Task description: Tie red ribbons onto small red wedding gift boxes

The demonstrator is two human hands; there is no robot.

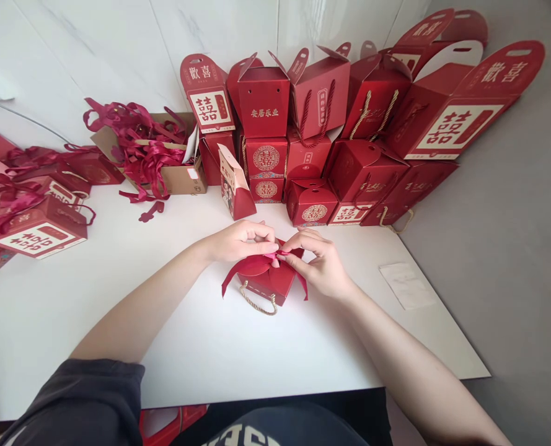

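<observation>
A small red gift box [275,282] with a gold rope handle [258,303] stands on the white table [210,347] in front of me. A dark red ribbon [251,266] lies over its top, its ends hanging down both sides. My left hand [242,240] pinches the ribbon at the top of the box with closed fingers. My right hand [319,260] pinches the same ribbon from the right, fingers closed. The two hands meet above the box.
Many red gift boxes [340,142] are stacked along the back wall. A cardboard box [177,173] full of red ribbons sits at the back left. Ribbon-tied boxes [38,232] lie at the left edge. A white paper sheet [408,285] lies right. The table's edge runs at right.
</observation>
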